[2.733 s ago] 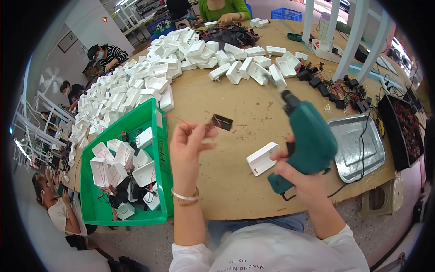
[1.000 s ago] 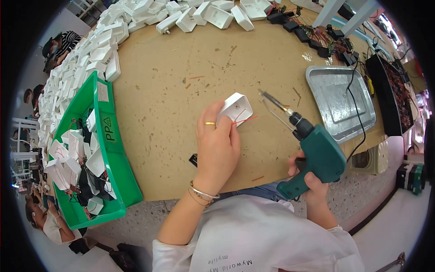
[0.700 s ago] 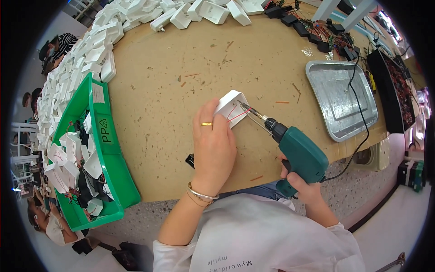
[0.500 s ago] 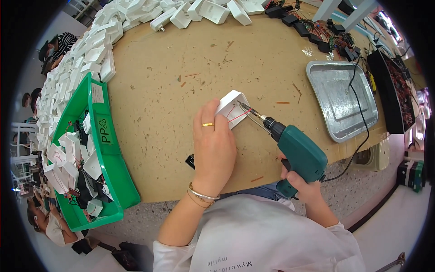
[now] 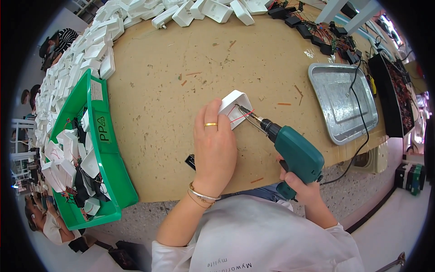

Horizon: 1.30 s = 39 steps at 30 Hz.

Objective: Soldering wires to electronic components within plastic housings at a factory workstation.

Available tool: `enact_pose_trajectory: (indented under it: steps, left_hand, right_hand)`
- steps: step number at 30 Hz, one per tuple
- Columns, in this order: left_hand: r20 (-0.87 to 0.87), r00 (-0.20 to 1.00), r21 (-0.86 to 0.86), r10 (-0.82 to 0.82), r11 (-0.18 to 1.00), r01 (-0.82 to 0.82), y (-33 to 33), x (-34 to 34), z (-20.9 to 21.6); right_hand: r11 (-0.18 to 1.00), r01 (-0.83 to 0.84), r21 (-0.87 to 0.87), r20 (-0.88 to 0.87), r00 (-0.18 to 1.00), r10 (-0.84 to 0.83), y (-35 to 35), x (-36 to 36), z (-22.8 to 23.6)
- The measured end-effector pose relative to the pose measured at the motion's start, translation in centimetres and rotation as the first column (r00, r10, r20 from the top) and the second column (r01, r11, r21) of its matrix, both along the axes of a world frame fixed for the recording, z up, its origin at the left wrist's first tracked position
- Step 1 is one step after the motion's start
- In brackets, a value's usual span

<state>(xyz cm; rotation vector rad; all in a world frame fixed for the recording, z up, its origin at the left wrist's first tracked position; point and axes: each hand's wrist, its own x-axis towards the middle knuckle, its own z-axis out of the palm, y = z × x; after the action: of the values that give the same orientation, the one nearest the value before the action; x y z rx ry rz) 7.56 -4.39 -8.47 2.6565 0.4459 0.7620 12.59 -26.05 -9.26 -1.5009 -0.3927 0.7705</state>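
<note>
Head cam: L hand point(image 5: 215, 149) has its fingers clamped on a white plastic housing point(image 5: 232, 98), which lies just ahead and slightly R of them, long axis apparently running back under the palm, near end hidden. R hand point(image 5: 304, 186), farther off, grips a green soldering gun point(image 5: 299, 152), tip inside the housing. Housing's smooth, box-shaped, open-faced, w/ thin red wires point(image 5: 243, 116) crossing its rim.

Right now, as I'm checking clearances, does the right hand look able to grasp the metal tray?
Probably not: the right hand grips the green soldering tool, though only a cord crosses the tray.
</note>
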Motion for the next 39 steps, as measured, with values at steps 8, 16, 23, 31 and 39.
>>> enact_pose_trajectory:
  steps: [8,16,23,31,39]
  left_hand:
    - [-0.015,1.000,-0.010,0.003,1.000,-0.003,-0.08,0.07,0.11]
    - [-0.020,1.000,-0.006,0.005,1.000,-0.005,-0.03,-0.03,0.00]
    - [-0.013,1.000,-0.017,0.003,1.000,-0.003,0.00,-0.05,0.06]
    - [-0.010,1.000,-0.021,-0.002,1.000,0.001,-0.02,-0.01,0.17]
    - [-0.003,1.000,-0.015,0.009,1.000,-0.009,-0.05,0.09,0.06]
  right_hand:
    - [0.999,0.034,-0.006,0.043,0.999,-0.034,0.24,-0.07,0.08]
    - [0.994,0.077,0.071,-0.060,0.996,-0.072,0.20,0.01,-0.14]
    - [0.996,0.081,0.028,-0.057,0.995,-0.080,0.34,-0.10,0.27]
    - [0.992,0.077,0.096,-0.103,0.992,-0.067,0.22,0.20,0.08]
    - [0.995,0.045,0.093,-0.057,0.998,-0.040,0.07,0.42,-0.20]
